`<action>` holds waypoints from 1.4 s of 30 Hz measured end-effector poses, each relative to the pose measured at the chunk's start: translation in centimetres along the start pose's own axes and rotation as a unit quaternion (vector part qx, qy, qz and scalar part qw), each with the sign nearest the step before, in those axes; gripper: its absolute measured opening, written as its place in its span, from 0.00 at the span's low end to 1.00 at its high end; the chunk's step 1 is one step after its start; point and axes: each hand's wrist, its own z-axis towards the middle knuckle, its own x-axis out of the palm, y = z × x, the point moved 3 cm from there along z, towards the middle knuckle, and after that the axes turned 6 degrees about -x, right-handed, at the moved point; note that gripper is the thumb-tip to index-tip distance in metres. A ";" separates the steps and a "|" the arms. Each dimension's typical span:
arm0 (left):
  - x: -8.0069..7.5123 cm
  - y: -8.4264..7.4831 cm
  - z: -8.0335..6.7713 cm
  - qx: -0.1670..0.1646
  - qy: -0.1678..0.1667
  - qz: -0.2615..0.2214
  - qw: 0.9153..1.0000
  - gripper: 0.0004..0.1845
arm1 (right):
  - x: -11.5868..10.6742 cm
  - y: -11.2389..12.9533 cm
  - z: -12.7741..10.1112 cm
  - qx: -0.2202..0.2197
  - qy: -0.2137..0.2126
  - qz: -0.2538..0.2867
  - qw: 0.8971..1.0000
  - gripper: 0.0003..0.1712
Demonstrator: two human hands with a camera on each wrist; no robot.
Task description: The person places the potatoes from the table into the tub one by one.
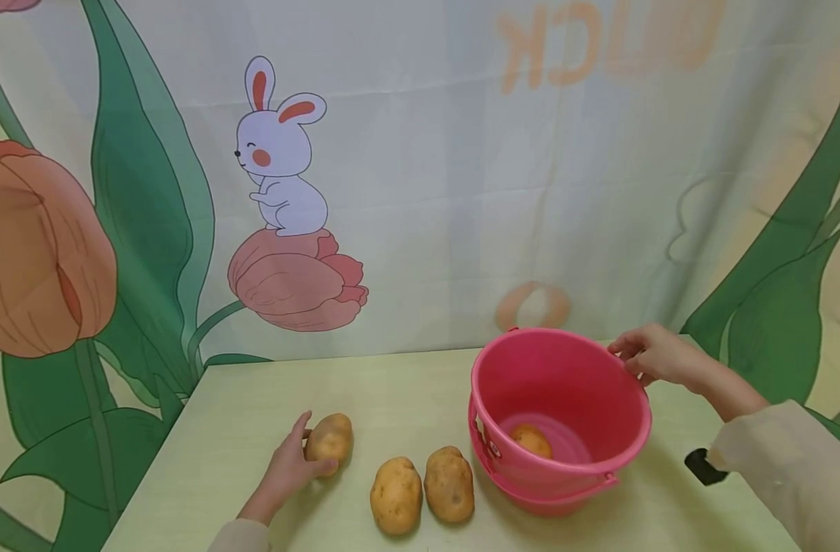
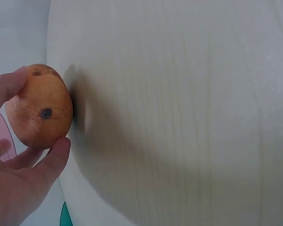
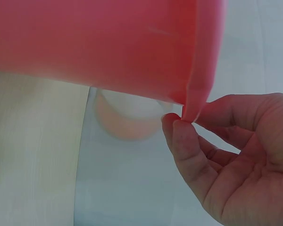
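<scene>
The backdrop cloth (image 1: 461, 192) carries faint orange capital letters near its top, showing through mirror-reversed; "K" and "C" are legible, the rest is washed out.

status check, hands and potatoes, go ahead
Left hand grips a brown potato on the pale wooden table. Right hand pinches the pink plastic bucket rim; one potato inside. Two loose potatoes lie between, not blocking.
</scene>
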 end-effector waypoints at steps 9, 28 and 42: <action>0.1 -0.3 0.1 -0.001 -0.006 -0.005 1.000 0.45 | -0.1 0.0 0.0 0.000 0.000 0.003 1.000 0.21; -0.2 -1.7 -0.1 0.029 -0.016 0.002 0.999 0.40 | -0.1 -0.2 0.0 -0.002 0.000 0.004 1.000 0.20; -0.6 -3.3 -0.1 0.034 -0.011 -0.032 0.999 0.40 | -0.1 -0.2 0.1 0.000 0.004 0.011 1.000 0.21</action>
